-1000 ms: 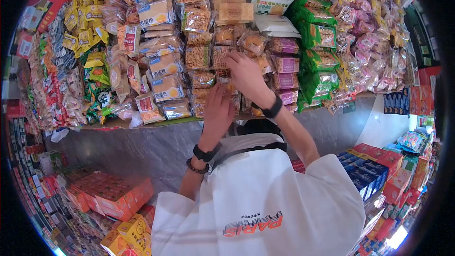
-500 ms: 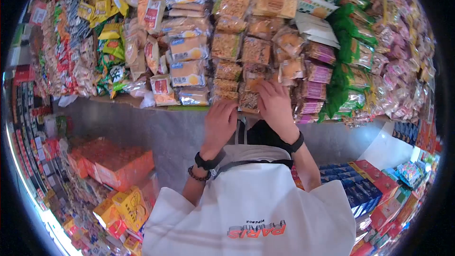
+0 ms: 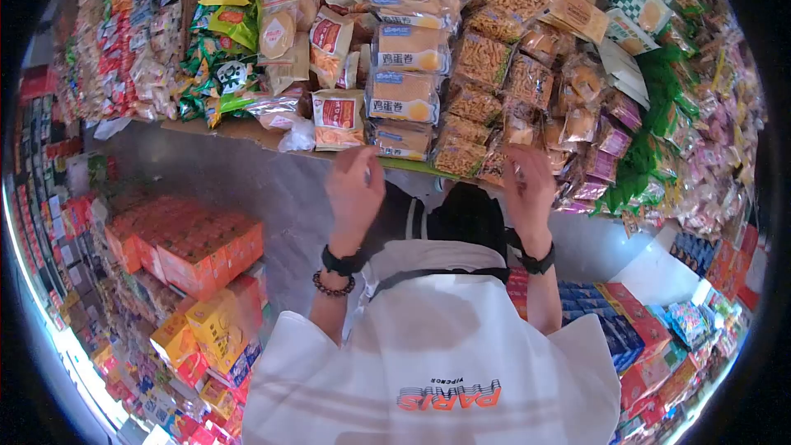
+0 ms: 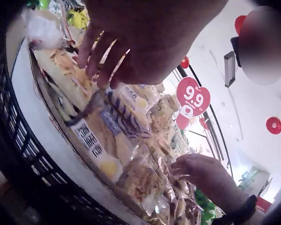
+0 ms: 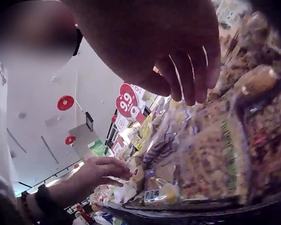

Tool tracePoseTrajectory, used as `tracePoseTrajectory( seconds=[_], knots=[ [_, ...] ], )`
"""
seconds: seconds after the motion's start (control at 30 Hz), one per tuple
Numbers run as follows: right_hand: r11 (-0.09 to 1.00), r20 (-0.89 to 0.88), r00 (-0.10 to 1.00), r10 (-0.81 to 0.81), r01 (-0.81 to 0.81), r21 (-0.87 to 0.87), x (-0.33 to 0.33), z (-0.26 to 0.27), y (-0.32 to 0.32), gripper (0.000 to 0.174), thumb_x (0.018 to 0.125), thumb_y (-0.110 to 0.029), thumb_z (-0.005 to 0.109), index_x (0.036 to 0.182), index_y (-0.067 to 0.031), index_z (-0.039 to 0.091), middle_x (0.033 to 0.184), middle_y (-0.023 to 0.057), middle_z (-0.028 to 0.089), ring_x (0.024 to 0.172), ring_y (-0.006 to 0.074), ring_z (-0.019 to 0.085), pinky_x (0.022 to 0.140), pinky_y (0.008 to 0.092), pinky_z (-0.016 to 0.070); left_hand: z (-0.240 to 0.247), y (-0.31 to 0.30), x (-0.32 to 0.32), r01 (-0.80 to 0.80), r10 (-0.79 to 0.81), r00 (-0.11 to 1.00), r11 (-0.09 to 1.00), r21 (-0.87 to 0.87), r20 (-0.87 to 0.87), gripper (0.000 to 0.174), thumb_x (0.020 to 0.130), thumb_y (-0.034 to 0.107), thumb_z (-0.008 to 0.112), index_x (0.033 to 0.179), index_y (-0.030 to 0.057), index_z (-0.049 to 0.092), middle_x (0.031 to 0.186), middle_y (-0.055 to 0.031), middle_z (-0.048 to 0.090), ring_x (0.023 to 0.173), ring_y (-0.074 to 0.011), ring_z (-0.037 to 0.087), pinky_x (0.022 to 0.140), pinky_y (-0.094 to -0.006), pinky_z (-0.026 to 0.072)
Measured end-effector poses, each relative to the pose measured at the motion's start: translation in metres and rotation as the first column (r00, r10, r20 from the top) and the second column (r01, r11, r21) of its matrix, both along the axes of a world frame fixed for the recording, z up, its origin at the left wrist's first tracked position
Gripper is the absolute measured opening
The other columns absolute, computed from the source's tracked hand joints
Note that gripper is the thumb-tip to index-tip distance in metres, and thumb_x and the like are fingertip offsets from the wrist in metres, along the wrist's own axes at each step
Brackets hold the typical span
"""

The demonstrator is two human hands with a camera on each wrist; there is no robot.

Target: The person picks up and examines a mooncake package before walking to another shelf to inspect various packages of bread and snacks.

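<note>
My left hand (image 3: 354, 198) is at the front edge of the display, just below the egg roll packs (image 3: 402, 97) and a red-labelled snack bag (image 3: 338, 118). Its fingers are loosely bent, and nothing is in them. In the left wrist view its fingers (image 4: 103, 61) hang spread over the packs. My right hand (image 3: 531, 194) is farther right, its fingertips overlapping the front packs beside the clear bags of crunchy brown snacks (image 3: 482, 58). Relaxed fingers (image 5: 189, 77) reach over these bags in the right wrist view, holding nothing.
Purple-labelled packs (image 3: 604, 165) and green bags (image 3: 655, 132) lie to the right. Behind me are orange boxes (image 3: 210, 255), yellow boxes (image 3: 216, 334) and blue boxes (image 3: 597, 321). A heart-shaped 9.9 sign (image 4: 193, 96) stands above the display. A black slatted rim (image 4: 33, 145) runs along its front.
Both hands have drawn back from the middle column of packs toward the front edge and moved apart. The head view has turned left, so the display appears shifted right.
</note>
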State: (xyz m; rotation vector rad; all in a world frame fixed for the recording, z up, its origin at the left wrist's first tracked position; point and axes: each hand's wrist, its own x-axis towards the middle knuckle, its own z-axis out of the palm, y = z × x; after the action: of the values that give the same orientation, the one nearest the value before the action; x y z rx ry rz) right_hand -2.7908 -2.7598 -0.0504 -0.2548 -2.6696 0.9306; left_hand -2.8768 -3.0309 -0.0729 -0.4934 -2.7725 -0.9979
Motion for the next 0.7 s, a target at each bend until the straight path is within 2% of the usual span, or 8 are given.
tracePoseTrajectory(
  seconds=[0.1, 0.13, 0.23, 0.33, 0.43, 0.57, 0.6, 0.7],
  knots=[
    [0.994, -0.005, 1.000, 0.023, -0.023, -0.103, -0.021, 0.004, -0.038, 0.026, 0.088, -0.004, 0.070, 0.114, -0.0036, 0.068, 0.108, 0.0165, 0.070, 0.103, 0.0371, 0.065, 0.089, 0.0437, 0.0511, 0.005, -0.026, -0.035, 0.059, -0.056, 0.992, 0.998, 0.026, -0.109, 0.021, 0.081, -0.002, 0.068, 0.101, 0.0030, 0.067, 0.099, -0.0118, 0.069, 0.097, -0.0319, 0.066, 0.087, -0.0419, 0.0524],
    [0.992, -0.020, 0.999, 0.033, -0.036, -0.124, -0.032, 0.005, -0.051, 0.027, 0.089, -0.006, 0.070, 0.116, -0.0032, 0.068, 0.108, 0.0175, 0.070, 0.101, 0.0375, 0.066, 0.087, 0.0433, 0.0520, 0.003, -0.035, -0.045, 0.126, -0.128, 0.986, 0.992, -0.021, -0.105, 0.025, 0.082, 0.000, 0.068, 0.107, 0.0031, 0.067, 0.110, -0.0125, 0.068, 0.108, -0.0324, 0.063, 0.092, -0.0428, 0.0508],
    [0.954, -0.025, 0.987, -0.159, 0.147, -0.261, -0.072, -0.001, -0.088, 0.032, 0.092, -0.013, 0.071, 0.121, -0.0010, 0.066, 0.109, 0.0191, 0.069, 0.100, 0.0396, 0.066, 0.086, 0.0437, 0.0527, 0.005, -0.047, -0.064, 0.293, -0.303, 0.944, 0.952, -0.084, -0.133, 0.031, 0.085, 0.006, 0.067, 0.116, 0.0040, 0.067, 0.127, -0.0144, 0.063, 0.120, -0.0346, 0.058, 0.098, -0.0462, 0.0484],
    [0.966, 0.052, 0.970, -0.237, 0.241, -0.095, -0.100, -0.015, -0.103, 0.040, 0.094, -0.022, 0.071, 0.125, 0.0018, 0.063, 0.110, 0.0204, 0.069, 0.101, 0.0391, 0.066, 0.086, 0.0421, 0.0531, -0.008, -0.057, -0.074, 0.426, -0.438, 0.897, 0.894, -0.138, -0.066, 0.038, 0.087, 0.012, 0.067, 0.125, 0.0077, 0.064, 0.142, -0.0154, 0.054, 0.129, -0.0371, 0.052, 0.107, -0.0513, 0.0428],
    [0.923, 0.077, 0.950, -0.302, 0.312, -0.226, -0.107, -0.020, -0.113, 0.045, 0.094, -0.027, 0.072, 0.125, 0.0031, 0.062, 0.113, 0.0211, 0.069, 0.100, 0.0371, 0.067, 0.085, 0.0415, 0.0533, -0.014, -0.067, -0.080, 0.504, -0.513, 0.857, 0.856, -0.117, -0.058, 0.041, 0.088, 0.015, 0.066, 0.128, 0.0077, 0.063, 0.147, -0.0157, 0.050, 0.134, -0.0363, 0.049, 0.111, -0.0512, 0.0392],
    [0.889, 0.097, 0.917, -0.386, 0.398, -0.228, -0.106, -0.023, -0.121, 0.046, 0.095, -0.029, 0.072, 0.126, 0.0029, 0.062, 0.115, 0.0214, 0.069, 0.099, 0.0350, 0.068, 0.083, 0.0415, 0.0536, -0.010, -0.080, -0.091, 0.598, -0.599, 0.800, 0.792, -0.123, 0.035, 0.043, 0.090, 0.019, 0.065, 0.131, 0.0073, 0.062, 0.149, -0.0159, 0.049, 0.139, -0.0354, 0.044, 0.112, -0.0512, 0.0373],
    [0.875, 0.123, 0.909, -0.397, 0.416, -0.249, -0.106, -0.023, -0.122, 0.046, 0.095, -0.029, 0.071, 0.126, 0.0030, 0.062, 0.116, 0.0214, 0.069, 0.100, 0.0348, 0.069, 0.083, 0.0416, 0.0538, -0.008, -0.080, -0.094, 0.599, -0.604, 0.797, 0.791, -0.124, -0.007, 0.041, 0.089, 0.019, 0.067, 0.128, 0.0066, 0.063, 0.143, -0.0160, 0.053, 0.135, -0.0355, 0.048, 0.110, -0.0509, 0.0389],
    [0.868, 0.132, 0.900, -0.416, 0.436, -0.237, -0.104, -0.022, -0.125, 0.045, 0.095, -0.028, 0.071, 0.126, 0.0036, 0.062, 0.116, 0.0213, 0.069, 0.099, 0.0346, 0.069, 0.082, 0.0415, 0.0542, -0.001, -0.076, -0.108, 0.616, -0.616, 0.788, 0.787, 0.031, -0.030, 0.041, 0.088, 0.017, 0.068, 0.127, 0.0047, 0.063, 0.135, -0.0160, 0.059, 0.126, -0.0364, 0.054, 0.107, -0.0490, 0.0426]
  ],
)
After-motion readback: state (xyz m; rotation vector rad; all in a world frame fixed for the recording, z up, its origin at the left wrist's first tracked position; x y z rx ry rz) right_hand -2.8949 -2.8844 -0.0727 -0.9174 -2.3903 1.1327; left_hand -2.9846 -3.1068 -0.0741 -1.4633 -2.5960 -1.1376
